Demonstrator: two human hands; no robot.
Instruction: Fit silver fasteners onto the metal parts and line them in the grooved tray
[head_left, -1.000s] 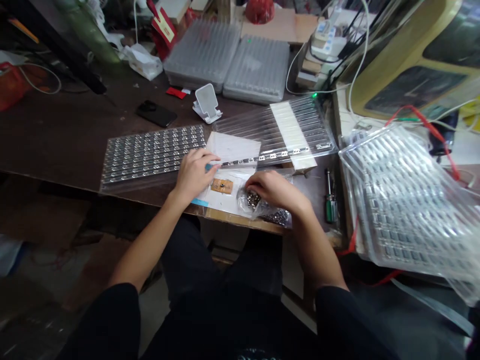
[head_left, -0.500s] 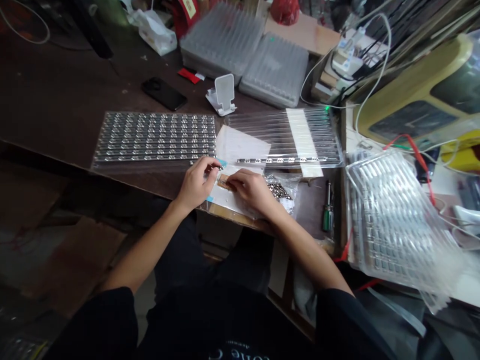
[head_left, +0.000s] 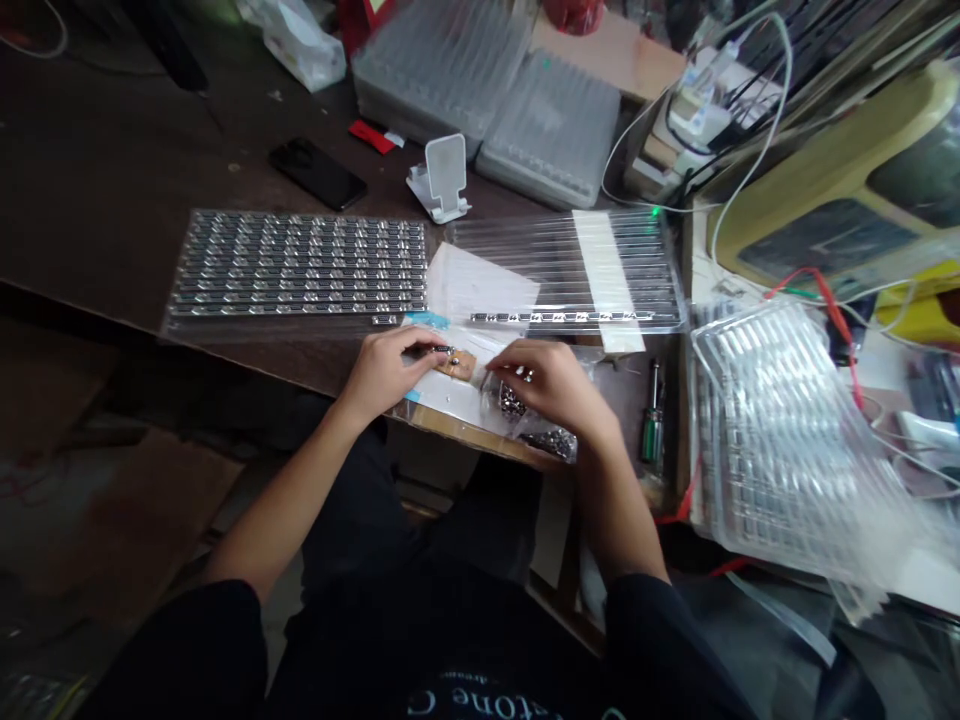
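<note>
The hands (head_left: pixel 465 370) hover around a small orange-brown block (head_left: pixel 456 364) near bagged metal parts (head_left: pixel 513 400).

The dark table (head_left: pixel 150 145) lies open left of the phone (head_left: pixel 318 173); the stand (head_left: pixel 445 178) blocks rightward passage.

Desk (head_left: pixel 90 200): dark brown, worn front edge. Directly on it: black phone (head_left: pixel 318 173), white folding stand (head_left: pixel 445 180), red scrap (head_left: pixel 371 137), tray of dark metallic strips (head_left: pixel 300 264), ribbed clear tray (head_left: pixel 517 258) adjoining at right, two stacks of clear trays (head_left: pixel 551 130) behind, green-handled screwdriver (head_left: pixel 652 425) near right end.
</note>
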